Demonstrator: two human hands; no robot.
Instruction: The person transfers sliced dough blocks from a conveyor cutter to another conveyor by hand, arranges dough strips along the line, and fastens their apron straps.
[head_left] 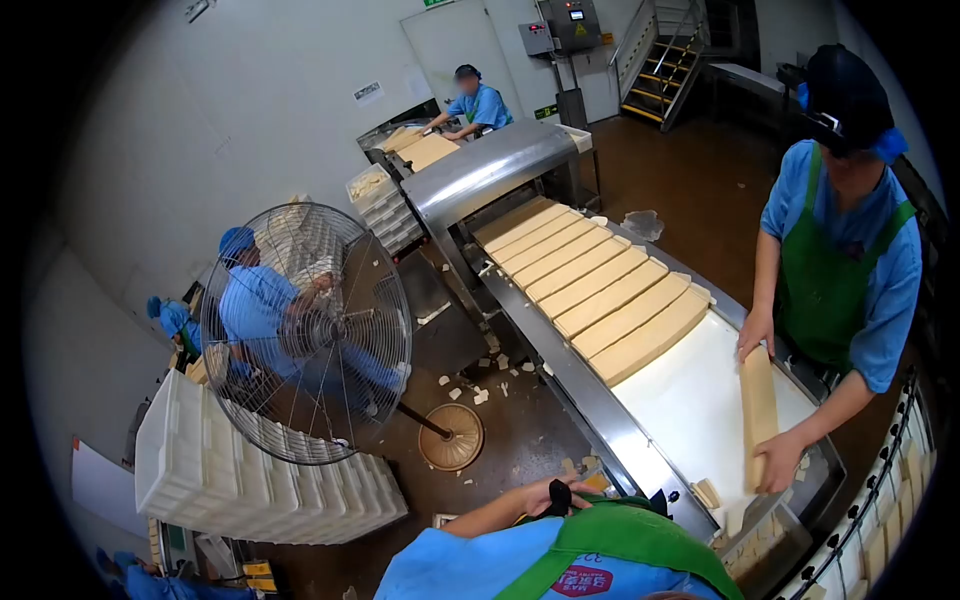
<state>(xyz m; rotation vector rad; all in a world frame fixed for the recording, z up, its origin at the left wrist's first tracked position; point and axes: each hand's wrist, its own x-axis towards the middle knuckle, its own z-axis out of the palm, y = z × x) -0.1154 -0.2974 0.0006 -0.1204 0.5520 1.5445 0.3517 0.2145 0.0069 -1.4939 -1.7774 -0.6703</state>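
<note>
My left hand (572, 494) is at the lower middle, close against my green apron (640, 540). Its fingers look curled in, partly hidden behind a small black object (560, 497) whose kind I cannot make out. My right hand is out of sight. In front of me runs a conveyor (668, 405) with a white belt. Long pale dough slabs (600, 285) lie side by side along it. Across the belt, a co-worker in a green apron grips another long slab (759, 415) with both hands, one at each end.
A large caged fan (310, 335) stands left on a round base (451, 437). Stacked white crates (260, 465) stand below it. Dough scraps (482, 396) litter the floor. Other people work at left and at the far end, past a metal hood (490, 170). Racked slabs (890, 520) stand lower right.
</note>
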